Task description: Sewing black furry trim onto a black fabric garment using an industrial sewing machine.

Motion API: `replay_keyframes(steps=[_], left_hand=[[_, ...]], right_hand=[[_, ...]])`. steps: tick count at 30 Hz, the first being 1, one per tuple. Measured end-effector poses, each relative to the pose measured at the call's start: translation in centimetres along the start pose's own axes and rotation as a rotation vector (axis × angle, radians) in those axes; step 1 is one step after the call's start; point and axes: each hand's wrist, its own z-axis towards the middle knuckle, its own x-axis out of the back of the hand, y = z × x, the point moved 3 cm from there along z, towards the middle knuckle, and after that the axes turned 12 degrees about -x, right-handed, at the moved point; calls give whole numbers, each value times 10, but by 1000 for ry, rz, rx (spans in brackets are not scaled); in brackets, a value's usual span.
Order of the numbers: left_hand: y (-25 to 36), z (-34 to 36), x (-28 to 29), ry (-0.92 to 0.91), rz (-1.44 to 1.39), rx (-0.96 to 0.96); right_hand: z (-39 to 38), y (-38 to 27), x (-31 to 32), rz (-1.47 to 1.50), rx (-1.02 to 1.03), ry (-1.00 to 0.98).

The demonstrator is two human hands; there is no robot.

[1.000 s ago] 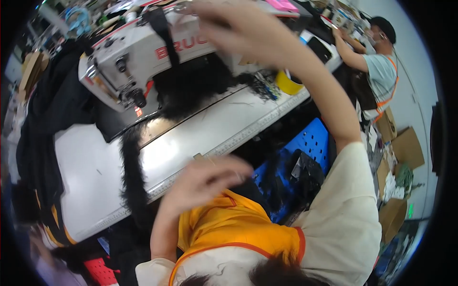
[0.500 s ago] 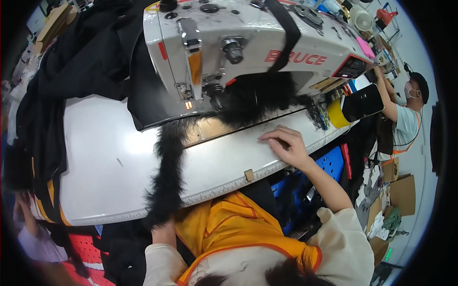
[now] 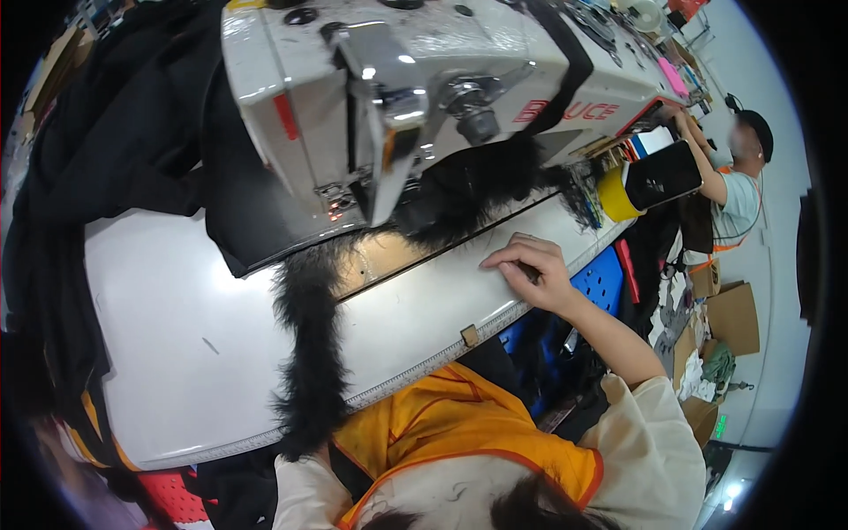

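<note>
A strip of black fluffy fur trim (image 3: pixel 314 371) runs from under the head of the white sewing machine (image 3: pixel 300 132) down to the near edge of the white table. My left hand is hidden beneath the fur at that edge; only the sleeve shows below it. My right hand (image 3: pixel 539 272) rests on the table right of the needle area, fingers loosely bent and apart, holding nothing. More of the fur bunches under the machine arm behind it. Black fabric (image 3: pixel 252 212) lies at the left of the needle area.
A dark pile of cloth (image 3: pixel 106 115) covers the table's far left. A yellow holder with a phone (image 3: pixel 662 177) stands at the right end. A small tan block (image 3: pixel 470 336) sits on the ruler-marked front edge. Another person (image 3: pixel 742 185) works at the far right.
The view has shifted nearer to the machine, which looks larger and farther left. My right hand stays at nearly the same place on the table. My left wrist is now covered.
</note>
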Motion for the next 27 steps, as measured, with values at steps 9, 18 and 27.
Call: replay_keyframes(steps=[9,18,27], left_hand=[[8,-10,-11,-111,35,-54],[30,-48,-58,-121,27,-45],[190,-49,-18,871,872,-402]], right_hand=[[-3,0,-2,7,27,22],[48,-32,-40,-561,423,117],[90,-15,-67,-366,402,-177]])
